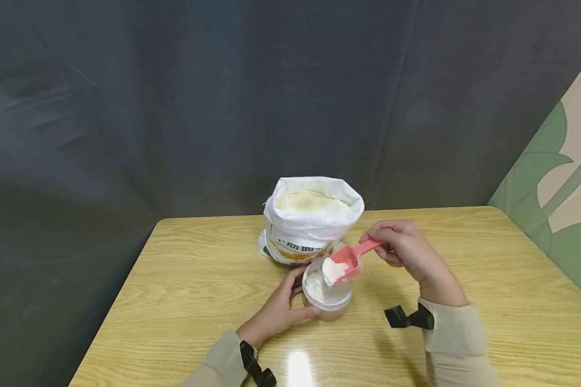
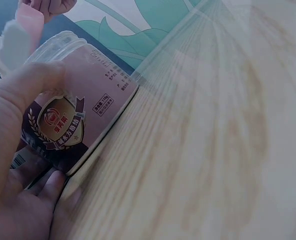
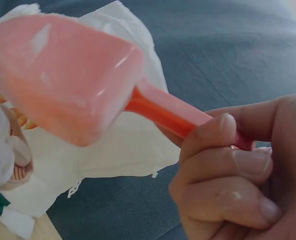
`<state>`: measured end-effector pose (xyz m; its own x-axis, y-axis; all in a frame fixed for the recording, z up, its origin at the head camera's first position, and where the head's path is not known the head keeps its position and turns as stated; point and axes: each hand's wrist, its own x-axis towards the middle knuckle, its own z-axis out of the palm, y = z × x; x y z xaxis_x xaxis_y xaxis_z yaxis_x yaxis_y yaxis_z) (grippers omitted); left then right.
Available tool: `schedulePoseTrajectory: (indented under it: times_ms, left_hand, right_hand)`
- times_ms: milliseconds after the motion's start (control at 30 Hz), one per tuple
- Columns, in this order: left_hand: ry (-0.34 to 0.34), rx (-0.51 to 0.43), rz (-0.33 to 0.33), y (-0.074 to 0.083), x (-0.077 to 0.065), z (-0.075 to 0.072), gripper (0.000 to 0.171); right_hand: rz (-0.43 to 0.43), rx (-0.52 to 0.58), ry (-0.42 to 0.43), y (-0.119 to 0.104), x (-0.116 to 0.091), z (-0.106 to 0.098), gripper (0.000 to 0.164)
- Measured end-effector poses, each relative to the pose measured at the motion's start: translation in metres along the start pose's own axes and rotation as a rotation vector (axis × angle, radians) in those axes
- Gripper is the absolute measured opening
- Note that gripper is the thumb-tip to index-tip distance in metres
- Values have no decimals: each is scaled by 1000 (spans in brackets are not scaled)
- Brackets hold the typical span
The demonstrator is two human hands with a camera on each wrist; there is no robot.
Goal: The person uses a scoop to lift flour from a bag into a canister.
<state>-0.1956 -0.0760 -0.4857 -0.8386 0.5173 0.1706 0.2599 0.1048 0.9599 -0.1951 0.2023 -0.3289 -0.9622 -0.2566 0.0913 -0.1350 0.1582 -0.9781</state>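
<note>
A pink scoop [image 1: 347, 262] carrying white powder is tilted over the mouth of a clear plastic jar [image 1: 330, 308]. My right hand [image 1: 401, 248] pinches the scoop by its handle, fingers curled round it in the right wrist view [image 3: 228, 175]. White powder lies inside the jar, which stands on the table with a printed label [image 2: 63, 122] on its side. Around the jar's left side and front, my left hand [image 1: 283, 306] grips it between thumb and fingers. Right behind stands an open white sack [image 1: 314, 226] filled with pale powder.
The wooden table [image 1: 198, 290] ends at a dark curtain [image 1: 271, 107] behind the sack. A wall panel with green leaf shapes [image 1: 552, 188] rises along the right edge. Black straps with small mounts [image 1: 409, 317] sit on both wrists.
</note>
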Motion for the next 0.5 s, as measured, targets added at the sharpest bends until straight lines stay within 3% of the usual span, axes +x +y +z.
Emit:
schedulePoseTrajectory:
  times_ms: [500]
  left_hand:
    - [2, 19, -14, 0, 0, 0, 88]
  right_hand:
    - [67, -222, 3, -3, 3, 16, 25]
